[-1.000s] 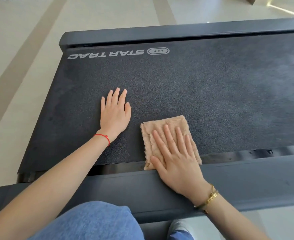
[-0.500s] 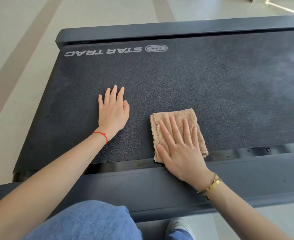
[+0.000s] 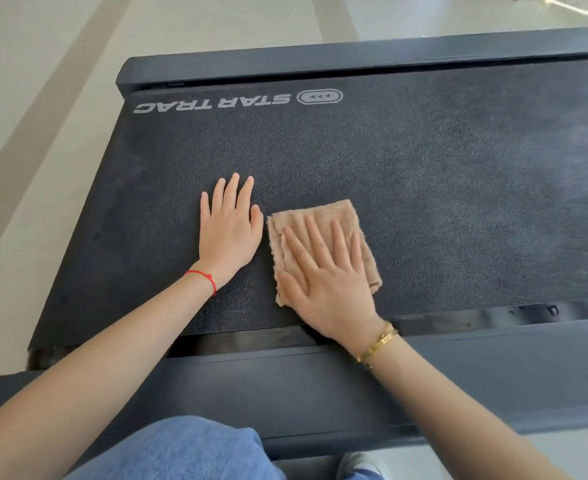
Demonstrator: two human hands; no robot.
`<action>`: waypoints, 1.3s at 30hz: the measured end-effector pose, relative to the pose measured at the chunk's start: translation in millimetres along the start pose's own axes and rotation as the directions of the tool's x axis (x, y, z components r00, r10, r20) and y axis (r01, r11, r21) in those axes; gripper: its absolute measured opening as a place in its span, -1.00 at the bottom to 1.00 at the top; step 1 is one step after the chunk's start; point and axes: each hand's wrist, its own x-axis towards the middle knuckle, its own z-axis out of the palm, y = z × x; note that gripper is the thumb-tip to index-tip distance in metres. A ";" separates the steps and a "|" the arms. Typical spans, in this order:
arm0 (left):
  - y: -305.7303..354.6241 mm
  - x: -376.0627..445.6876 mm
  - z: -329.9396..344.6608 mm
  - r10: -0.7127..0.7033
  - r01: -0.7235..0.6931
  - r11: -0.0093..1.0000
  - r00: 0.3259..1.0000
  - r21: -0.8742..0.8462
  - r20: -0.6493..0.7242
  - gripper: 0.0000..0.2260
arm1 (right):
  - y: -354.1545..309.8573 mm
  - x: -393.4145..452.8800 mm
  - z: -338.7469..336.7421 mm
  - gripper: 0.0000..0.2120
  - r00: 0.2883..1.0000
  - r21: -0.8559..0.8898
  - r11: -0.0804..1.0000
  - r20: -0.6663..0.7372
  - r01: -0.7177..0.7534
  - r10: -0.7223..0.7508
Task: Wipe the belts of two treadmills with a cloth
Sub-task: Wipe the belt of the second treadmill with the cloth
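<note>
The dark, textured treadmill belt, printed STAR TRAC near its far left corner, fills the middle of the head view. A folded tan cloth lies on the belt near its front edge. My right hand, a gold bracelet at its wrist, presses flat on the cloth with the fingers spread, covering most of it. My left hand, with a red string at the wrist, rests palm down on the bare belt just left of the cloth, almost touching it.
A grey side rail runs along the belt's near edge and another along the far edge. Pale tiled floor lies to the left and beyond. My knee in blue jeans and a shoe are at the bottom.
My right hand slid the cloth to the right, then back left and slightly farther onto the belt, closing the gap to my left hand. The left hand stayed put.
</note>
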 end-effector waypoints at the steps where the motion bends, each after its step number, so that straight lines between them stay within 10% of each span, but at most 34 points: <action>1: -0.9 -0.2 -0.1 0.007 -0.007 1.000 1.000 -0.009 -0.002 -0.51 | 4.9 0.7 -0.5 -0.40 1.000 -0.007 1.000 0.007 0.011 -0.011; 10: 1.7 0.6 -0.6 0.002 -0.002 1.000 1.000 0.007 0.017 -0.51 | 70.4 60.1 -21.0 -0.39 0.911 0.023 0.911 0.027 -0.411 0.411; 18: -3.0 -1.4 -1.2 0.026 -0.025 0.999 1.000 -0.019 0.009 -0.50 | 13.2 11.3 -3.4 -0.41 0.997 -0.003 0.997 0.029 0.072 -0.072; 27: -21.8 10.3 -9.3 0.095 -0.095 0.995 0.995 -0.004 0.032 -0.49 | 75.6 102.4 -18.1 -0.40 0.948 -0.010 0.949 0.050 -0.315 0.315; 35: -37.1 63.3 -6.3 -0.007 0.009 0.999 0.997 -0.033 0.079 -0.52 | 28.5 124.4 -0.3 -0.40 0.995 -0.005 0.997 0.060 0.078 -0.078; 39: -38.2 80.5 -2.5 -0.032 0.036 0.998 0.995 -0.044 0.093 -0.51 | 66.5 162.8 -8.1 -0.41 0.999 -0.020 1.000 0.043 0.012 -0.011</action>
